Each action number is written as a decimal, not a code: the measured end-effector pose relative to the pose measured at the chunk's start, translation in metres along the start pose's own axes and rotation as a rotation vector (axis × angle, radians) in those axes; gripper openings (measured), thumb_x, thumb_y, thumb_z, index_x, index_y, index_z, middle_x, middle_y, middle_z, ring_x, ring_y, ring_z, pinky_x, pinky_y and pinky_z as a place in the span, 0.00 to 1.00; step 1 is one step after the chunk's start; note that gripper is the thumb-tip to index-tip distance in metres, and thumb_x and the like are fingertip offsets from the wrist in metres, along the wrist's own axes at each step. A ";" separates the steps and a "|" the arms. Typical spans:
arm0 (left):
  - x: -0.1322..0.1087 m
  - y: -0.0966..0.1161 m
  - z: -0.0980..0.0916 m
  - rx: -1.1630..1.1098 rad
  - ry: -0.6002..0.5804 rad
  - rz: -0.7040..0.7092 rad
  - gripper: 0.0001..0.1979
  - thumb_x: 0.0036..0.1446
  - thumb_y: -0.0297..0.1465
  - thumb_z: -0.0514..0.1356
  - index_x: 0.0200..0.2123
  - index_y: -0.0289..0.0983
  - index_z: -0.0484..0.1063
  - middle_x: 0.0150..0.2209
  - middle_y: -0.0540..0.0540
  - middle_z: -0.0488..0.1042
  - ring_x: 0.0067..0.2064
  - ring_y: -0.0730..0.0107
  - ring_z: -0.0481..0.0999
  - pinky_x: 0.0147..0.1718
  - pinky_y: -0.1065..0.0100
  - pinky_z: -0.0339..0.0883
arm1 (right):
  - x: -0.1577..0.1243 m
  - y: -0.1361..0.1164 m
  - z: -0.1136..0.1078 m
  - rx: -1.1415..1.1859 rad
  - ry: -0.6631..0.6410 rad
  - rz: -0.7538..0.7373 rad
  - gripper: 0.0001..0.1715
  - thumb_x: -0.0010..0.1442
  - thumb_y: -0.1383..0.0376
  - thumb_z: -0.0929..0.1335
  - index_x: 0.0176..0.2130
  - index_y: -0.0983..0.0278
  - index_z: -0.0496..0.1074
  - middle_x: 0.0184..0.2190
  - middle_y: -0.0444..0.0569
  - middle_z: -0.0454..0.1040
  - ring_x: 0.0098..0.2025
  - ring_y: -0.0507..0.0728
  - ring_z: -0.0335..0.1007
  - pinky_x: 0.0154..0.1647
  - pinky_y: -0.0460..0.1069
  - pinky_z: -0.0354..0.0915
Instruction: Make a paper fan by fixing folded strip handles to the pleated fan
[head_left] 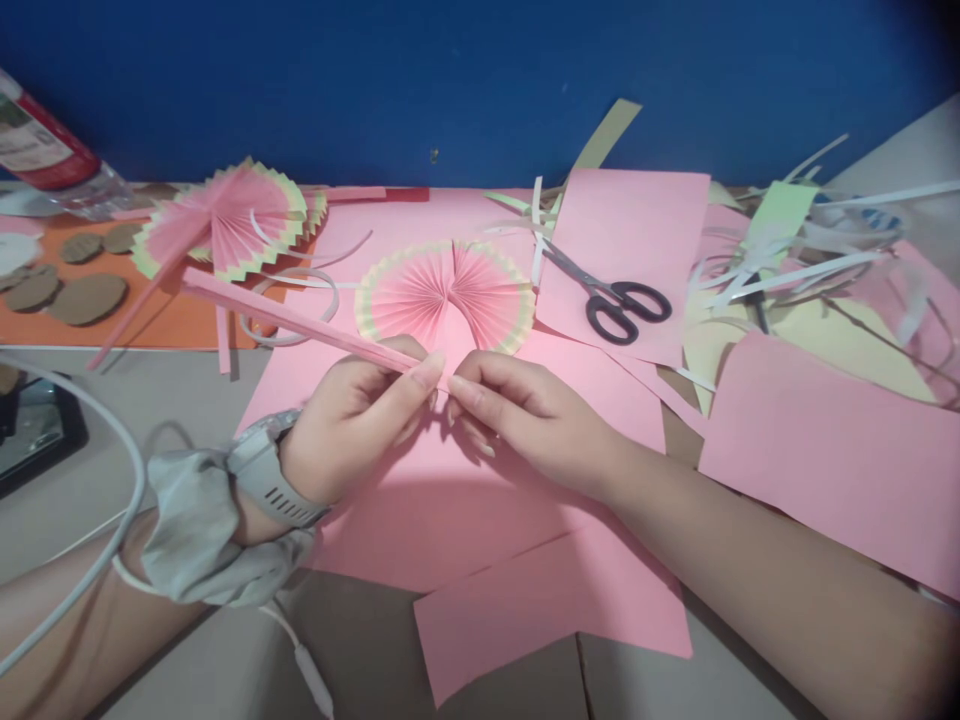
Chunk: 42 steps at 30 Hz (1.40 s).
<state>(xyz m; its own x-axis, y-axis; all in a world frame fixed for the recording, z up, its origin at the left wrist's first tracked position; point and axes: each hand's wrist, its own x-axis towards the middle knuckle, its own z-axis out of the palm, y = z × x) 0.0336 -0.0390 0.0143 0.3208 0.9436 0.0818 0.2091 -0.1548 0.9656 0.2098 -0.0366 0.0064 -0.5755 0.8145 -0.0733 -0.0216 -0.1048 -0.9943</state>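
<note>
Head view: clamping folded pink strip (300, 322) in grip of left hand (352, 412) and right hand (534, 418); seemingly pleated already, not opened out like round fan (401, 295) beyond.

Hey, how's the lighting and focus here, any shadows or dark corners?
Head view: a soft shadow dims the pink sheet below the left hand and right hand; head view, upper right: the corner fades to black; head view, middle: the scissors look fairly crisp.
</note>
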 end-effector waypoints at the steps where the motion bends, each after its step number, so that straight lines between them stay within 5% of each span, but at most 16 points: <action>1: 0.000 0.000 0.000 -0.009 -0.014 -0.006 0.18 0.65 0.33 0.50 0.21 0.37 0.61 0.16 0.55 0.59 0.18 0.79 0.60 0.18 0.75 0.58 | 0.000 0.000 0.000 -0.009 -0.006 0.002 0.17 0.66 0.57 0.62 0.29 0.64 0.63 0.17 0.39 0.61 0.22 0.50 0.62 0.29 0.47 0.61; 6: 0.004 0.002 0.000 0.057 -0.110 0.041 0.16 0.63 0.34 0.53 0.23 0.36 0.67 0.22 0.51 0.68 0.22 0.77 0.66 0.23 0.74 0.63 | 0.000 -0.002 -0.001 -0.032 -0.050 0.015 0.18 0.68 0.57 0.60 0.30 0.64 0.63 0.17 0.39 0.62 0.24 0.50 0.63 0.34 0.48 0.63; 12: 0.004 0.002 -0.001 0.127 -0.038 0.072 0.18 0.64 0.31 0.52 0.20 0.37 0.67 0.22 0.50 0.69 0.22 0.76 0.67 0.26 0.72 0.65 | 0.000 -0.001 -0.001 0.002 -0.043 -0.024 0.20 0.69 0.57 0.58 0.30 0.65 0.64 0.18 0.40 0.62 0.25 0.50 0.64 0.39 0.49 0.63; 20: 0.001 -0.001 -0.002 0.137 0.088 0.083 0.18 0.63 0.35 0.53 0.20 0.39 0.63 0.18 0.52 0.62 0.23 0.73 0.64 0.26 0.68 0.62 | -0.002 0.000 0.000 0.061 0.024 0.011 0.20 0.64 0.53 0.63 0.29 0.65 0.64 0.17 0.39 0.60 0.21 0.49 0.59 0.26 0.46 0.60; 31: -0.001 0.000 0.001 -0.046 0.078 0.028 0.18 0.64 0.35 0.53 0.21 0.38 0.60 0.18 0.53 0.61 0.19 0.78 0.61 0.19 0.72 0.59 | -0.001 -0.002 0.001 -0.076 0.046 -0.036 0.21 0.67 0.55 0.60 0.27 0.64 0.62 0.16 0.38 0.60 0.21 0.49 0.62 0.29 0.47 0.61; 37: -0.001 0.000 0.001 0.009 -0.109 0.005 0.16 0.64 0.36 0.52 0.25 0.37 0.66 0.18 0.52 0.64 0.20 0.76 0.64 0.21 0.72 0.62 | -0.001 -0.002 0.001 -0.097 0.022 -0.033 0.18 0.66 0.55 0.61 0.29 0.64 0.64 0.17 0.39 0.61 0.22 0.49 0.62 0.27 0.46 0.61; 42: -0.002 0.002 -0.001 0.089 -0.017 0.018 0.18 0.65 0.35 0.50 0.23 0.37 0.65 0.18 0.52 0.63 0.20 0.77 0.64 0.22 0.73 0.62 | -0.001 -0.001 0.000 0.045 0.025 -0.060 0.20 0.68 0.55 0.59 0.29 0.64 0.62 0.18 0.39 0.59 0.22 0.49 0.60 0.29 0.46 0.62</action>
<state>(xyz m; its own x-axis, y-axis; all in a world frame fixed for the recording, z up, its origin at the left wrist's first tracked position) 0.0327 -0.0415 0.0165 0.3410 0.9353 0.0942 0.2842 -0.1981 0.9381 0.2105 -0.0377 0.0070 -0.5511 0.8343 -0.0163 -0.0925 -0.0805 -0.9925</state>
